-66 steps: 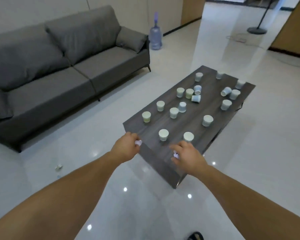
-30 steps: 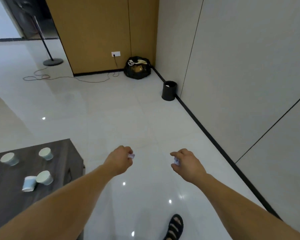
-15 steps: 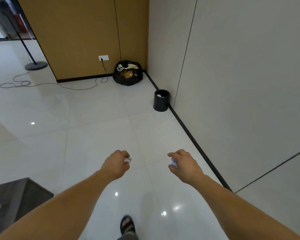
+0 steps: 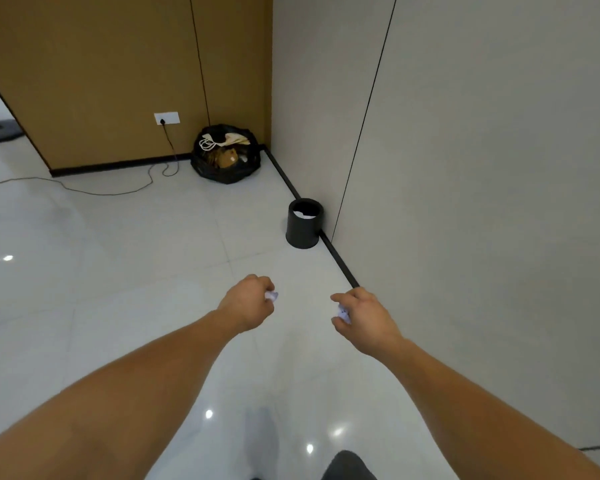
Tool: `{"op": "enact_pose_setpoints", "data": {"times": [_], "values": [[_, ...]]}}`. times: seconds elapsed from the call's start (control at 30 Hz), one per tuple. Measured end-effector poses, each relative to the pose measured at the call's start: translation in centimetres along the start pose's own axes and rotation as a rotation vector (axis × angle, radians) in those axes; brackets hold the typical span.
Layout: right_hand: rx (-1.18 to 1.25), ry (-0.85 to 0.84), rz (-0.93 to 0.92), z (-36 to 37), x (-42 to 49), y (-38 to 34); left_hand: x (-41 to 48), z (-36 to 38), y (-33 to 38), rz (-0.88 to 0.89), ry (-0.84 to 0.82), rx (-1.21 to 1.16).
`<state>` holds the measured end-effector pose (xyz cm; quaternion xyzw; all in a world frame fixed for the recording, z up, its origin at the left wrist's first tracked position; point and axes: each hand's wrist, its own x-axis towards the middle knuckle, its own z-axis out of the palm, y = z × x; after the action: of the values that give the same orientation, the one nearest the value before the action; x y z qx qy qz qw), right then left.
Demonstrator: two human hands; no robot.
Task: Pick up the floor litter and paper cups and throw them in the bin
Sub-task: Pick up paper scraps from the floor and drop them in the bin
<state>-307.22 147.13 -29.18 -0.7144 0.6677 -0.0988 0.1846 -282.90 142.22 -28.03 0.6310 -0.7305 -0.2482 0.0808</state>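
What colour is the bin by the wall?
Black bin, with white litter inside; head view shows it.

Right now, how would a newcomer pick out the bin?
Follow the black skirting of the right-hand grey wall toward the corner. The bin stands right beside it. Unlike the crumpled black bag in the corner, it is a smooth round tub.

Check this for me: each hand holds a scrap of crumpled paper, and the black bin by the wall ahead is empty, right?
Not empty: the head view shows white paper inside the black bin. The rest holds: the left hand and right hand each hold a scrap of crumpled paper, and the bin stands by the wall.
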Motion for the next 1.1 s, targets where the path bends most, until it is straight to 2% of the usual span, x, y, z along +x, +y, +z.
{"op": "enact_pose_setpoints", "data": {"times": [0.17, 0.57, 0.8, 1.1], "values": [[0.003, 0.001, -0.002, -1.1, 11.0, 2.3, 11.0, -0.7, 1.8, 0.015, -0.04, 0.013], [0.005, -0.055, -0.079, -7.1, 38.1, 9.3, 36.1, -5.6, 5.9, -0.065, 0.008, -0.018], [-0.004, -0.111, -0.086, -6.4, 52.4, 11.3, 50.8, -5.2, 4.0, -0.093, -0.058, -0.085], [-0.016, -0.191, 0.029, -4.4, 69.9, 13.5, 71.6, -4.9, 1.0, -0.073, -0.188, -0.15]]}}
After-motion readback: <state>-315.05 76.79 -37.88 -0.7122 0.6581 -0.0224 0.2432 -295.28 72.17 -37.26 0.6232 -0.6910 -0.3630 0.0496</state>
